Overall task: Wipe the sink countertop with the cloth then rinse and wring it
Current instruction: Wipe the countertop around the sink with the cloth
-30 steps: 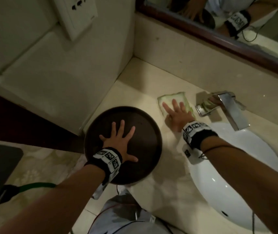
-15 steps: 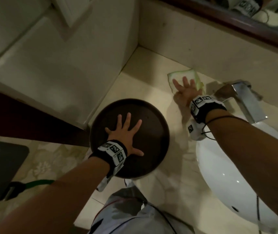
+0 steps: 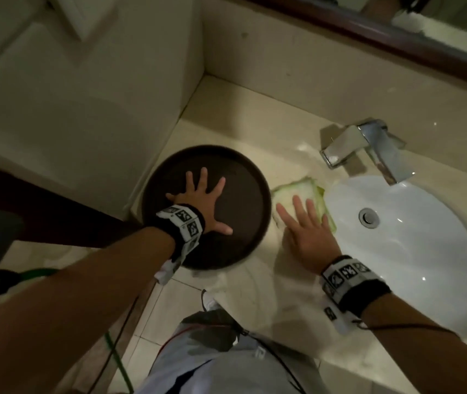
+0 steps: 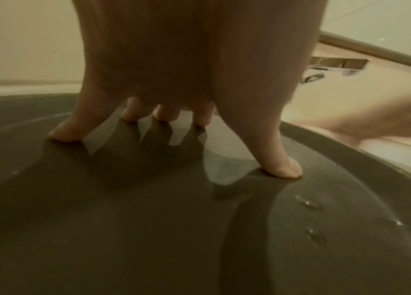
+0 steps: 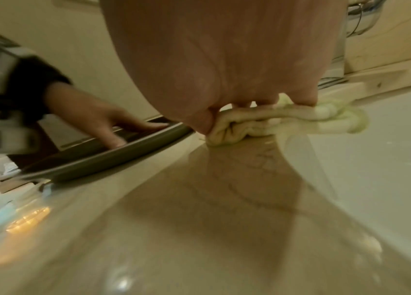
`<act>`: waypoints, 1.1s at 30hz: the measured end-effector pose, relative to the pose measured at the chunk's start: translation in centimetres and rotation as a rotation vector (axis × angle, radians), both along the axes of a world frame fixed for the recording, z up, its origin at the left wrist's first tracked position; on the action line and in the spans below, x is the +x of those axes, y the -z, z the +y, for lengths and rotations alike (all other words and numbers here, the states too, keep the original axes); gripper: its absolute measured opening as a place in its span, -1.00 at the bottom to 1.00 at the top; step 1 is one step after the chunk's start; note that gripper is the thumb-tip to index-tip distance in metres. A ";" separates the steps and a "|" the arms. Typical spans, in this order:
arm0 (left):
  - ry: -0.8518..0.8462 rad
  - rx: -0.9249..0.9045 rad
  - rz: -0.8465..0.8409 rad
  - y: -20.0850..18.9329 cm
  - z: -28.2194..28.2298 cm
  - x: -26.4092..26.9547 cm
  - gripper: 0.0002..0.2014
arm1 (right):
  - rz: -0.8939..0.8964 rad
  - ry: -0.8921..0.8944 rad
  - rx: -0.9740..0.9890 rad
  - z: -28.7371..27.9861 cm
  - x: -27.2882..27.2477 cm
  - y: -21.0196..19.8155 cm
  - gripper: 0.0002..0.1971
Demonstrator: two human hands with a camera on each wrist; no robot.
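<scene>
Countertop [image 3: 255,143]: beige stone, wet sheen, runs L wall to sink.
Sink [image 3: 414,251]: white oval basin, set in counter R side; drain [image 3: 368,218] at centre.
Tray [image 3: 243,200]: round, dark brown, on counter L of sink, front edge overhangs counter; few water drops on it.
Faucet [image 3: 368,146]: chrome, square, behind basin.
Cloth [image 3: 297,189]: pale w/ green edge, bunched, flat on counter btwn tray & basin rim, just beside both.
L hand [image 3: 201,203]: fingers spread straight, fingertips pressed on tray; grasps nothing.
R hand [image 3: 309,237]: palm down, fingers straight, pressing cloth to counter; not clenched.
</scene>
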State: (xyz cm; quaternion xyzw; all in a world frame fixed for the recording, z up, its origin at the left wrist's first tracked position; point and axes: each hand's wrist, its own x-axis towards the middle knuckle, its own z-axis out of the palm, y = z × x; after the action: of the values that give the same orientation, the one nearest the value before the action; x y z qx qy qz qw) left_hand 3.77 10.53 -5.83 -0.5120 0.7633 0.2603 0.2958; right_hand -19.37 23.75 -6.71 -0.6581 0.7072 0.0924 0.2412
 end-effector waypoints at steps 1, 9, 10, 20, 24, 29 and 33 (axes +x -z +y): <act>0.005 -0.011 0.005 0.1 -1.0 -0.3 0.24 | -0.006 0.010 0.012 0.6 0.3 -0.1 -0.32; 0.029 -0.085 0.045 0.8 -9.5 -4.2 0.25 | 0.005 0.026 0.083 0.3 0.4 -0.5 -0.38; 0.035 -0.103 0.054 0.7 -10.4 -4.8 0.24 | 0.007 0.028 0.102 0.2 0.4 -0.5 -0.37; 0.079 -0.182 0.056 0.4 -15.9 -9.1 0.20 | 0.013 0.055 0.160 -0.4 0.3 -0.4 -0.35; 0.073 -0.196 0.072 0.6 -16.1 -8.9 0.21 | 0.006 0.061 0.180 -0.6 0.4 -0.4 -0.34; 0.003 -0.207 0.176 0.3 -13.9 -7.9 -0.02 | 0.017 0.049 0.211 -0.9 0.5 -0.8 -0.36; -0.095 -0.239 0.261 -0.9 -9.7 -4.8 -0.34 | -0.001 0.082 0.186 -0.7 1.4 -0.8 -0.36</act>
State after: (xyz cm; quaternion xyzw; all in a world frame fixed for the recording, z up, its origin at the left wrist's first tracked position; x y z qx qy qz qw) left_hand -1.01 0.81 -4.93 -0.5408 0.7957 0.2457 0.1186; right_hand -17.95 23.02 -5.94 -0.6034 0.7217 0.1474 0.3055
